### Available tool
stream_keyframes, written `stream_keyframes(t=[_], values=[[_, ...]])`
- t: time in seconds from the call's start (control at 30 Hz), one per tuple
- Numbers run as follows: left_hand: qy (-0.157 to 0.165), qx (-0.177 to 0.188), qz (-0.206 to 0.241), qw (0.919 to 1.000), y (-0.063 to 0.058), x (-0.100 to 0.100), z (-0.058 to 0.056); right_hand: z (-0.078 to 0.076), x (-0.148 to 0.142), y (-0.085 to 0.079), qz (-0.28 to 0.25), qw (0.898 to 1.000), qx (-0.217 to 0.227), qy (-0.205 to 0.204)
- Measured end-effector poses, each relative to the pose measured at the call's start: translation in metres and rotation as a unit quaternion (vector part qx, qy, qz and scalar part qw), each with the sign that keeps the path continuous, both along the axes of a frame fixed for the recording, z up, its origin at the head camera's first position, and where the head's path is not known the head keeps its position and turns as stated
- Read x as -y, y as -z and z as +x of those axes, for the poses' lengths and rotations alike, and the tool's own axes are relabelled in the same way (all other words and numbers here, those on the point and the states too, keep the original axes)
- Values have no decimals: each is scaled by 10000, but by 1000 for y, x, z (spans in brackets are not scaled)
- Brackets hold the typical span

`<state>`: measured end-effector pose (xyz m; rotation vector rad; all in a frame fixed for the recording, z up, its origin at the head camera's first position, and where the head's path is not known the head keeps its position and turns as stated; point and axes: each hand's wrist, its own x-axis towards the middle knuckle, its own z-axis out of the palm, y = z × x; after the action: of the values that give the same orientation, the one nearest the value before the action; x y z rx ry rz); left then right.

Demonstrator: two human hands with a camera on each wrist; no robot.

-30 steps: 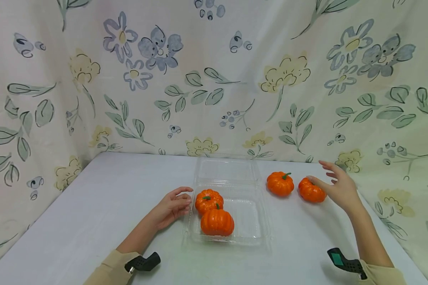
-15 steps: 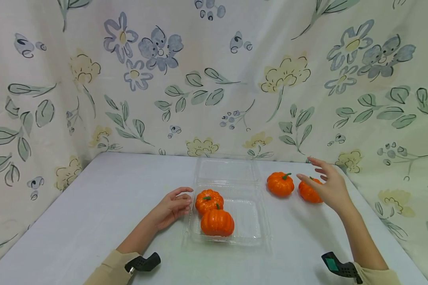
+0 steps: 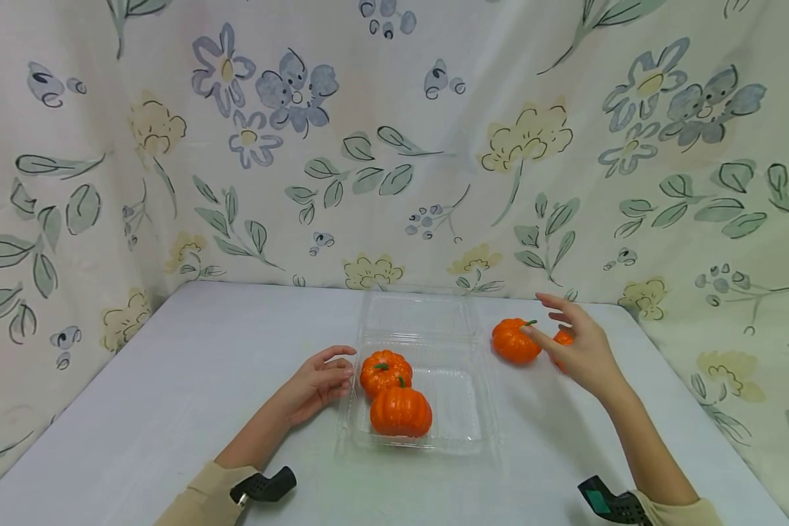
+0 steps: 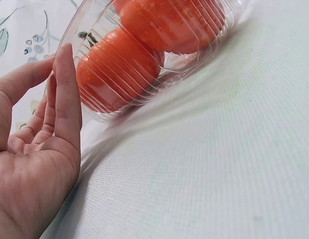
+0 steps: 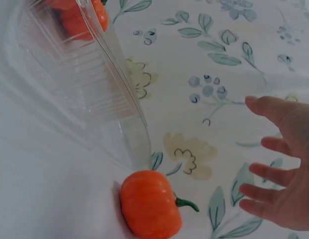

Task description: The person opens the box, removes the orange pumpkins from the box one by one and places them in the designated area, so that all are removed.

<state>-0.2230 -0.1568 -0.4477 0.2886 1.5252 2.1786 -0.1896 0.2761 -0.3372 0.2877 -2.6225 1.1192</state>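
My left hand [image 3: 317, 383] rests its bent fingertips against the left rim of a clear plastic clamshell box [image 3: 456, 409]; the left wrist view shows fingers [image 4: 67, 99] at the ribbed wall. Two small orange pumpkins stand inside on the left, one pumpkin [image 3: 385, 372] behind the front pumpkin [image 3: 401, 411]. My right hand [image 3: 581, 354] holds nothing, its fingers spread and thumb overlapping the edge of a pumpkin [image 3: 516, 341] right of the box. Mostly hidden behind that hand is another pumpkin [image 3: 563, 340]. The right wrist view shows a pumpkin [image 5: 149, 204] apart from the fingers.
The box's transparent lid [image 3: 417, 315] lies folded back behind it. A white cloth covers the table [image 3: 191, 380], and a floral curtain [image 3: 394, 146] hangs along its far edge. Dark straps [image 3: 263, 483] circle both sleeves.
My right hand has moved left from the far-right pumpkin towards the one nearer the box, fingers still spread. My left hand, the box and all the pumpkins stay where they were.
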Motion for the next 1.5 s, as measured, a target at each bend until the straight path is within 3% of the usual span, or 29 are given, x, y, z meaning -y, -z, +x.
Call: stream_keyframes(t=[0.37, 1.5], values=[[5, -19, -20, 10000, -1, 1, 0, 4, 26, 5, -195, 9983, -243, -486], [59, -93, 90, 9999, 1, 0, 0, 9, 80, 38, -334, 9904, 222, -1321]])
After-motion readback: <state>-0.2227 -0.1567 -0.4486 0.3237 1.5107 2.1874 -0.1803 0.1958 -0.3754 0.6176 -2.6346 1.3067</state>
